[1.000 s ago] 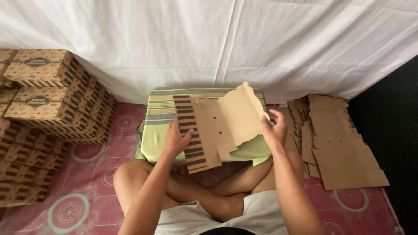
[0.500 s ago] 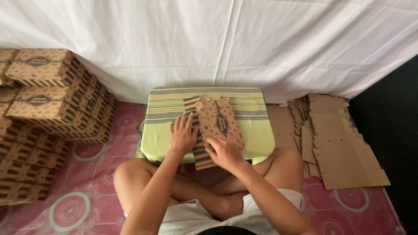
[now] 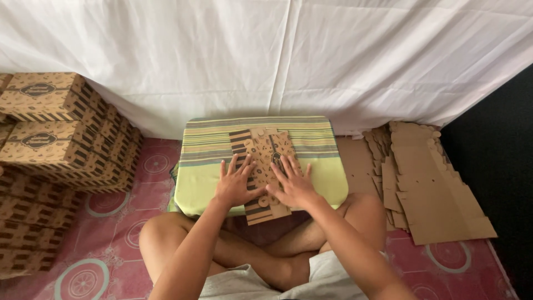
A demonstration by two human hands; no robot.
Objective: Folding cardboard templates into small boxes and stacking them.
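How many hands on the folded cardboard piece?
2. Left hand presses flat on its left side, right hand on its right side, over the striped cushion. No other hands visible.

The folded box blank (image 3: pixel 265 166) is matt printed brown cardboard. The cushion (image 3: pixel 322 150) beneath is striped woven cloth. The backdrop sheet (image 3: pixel 333 55) is white creased cloth.

Soft, even daylight is filling the scene, glowing brightest through the white sheet (image 3: pixel 277 55) at the back, which is washing out slightly without harsh glare. Shadows are staying faint, pooling under the cushion (image 3: pixel 205 189) and between the legs. The far right edge is falling into darkness. Focus is holding sharp throughout; the wide lens is bending the edges a little.
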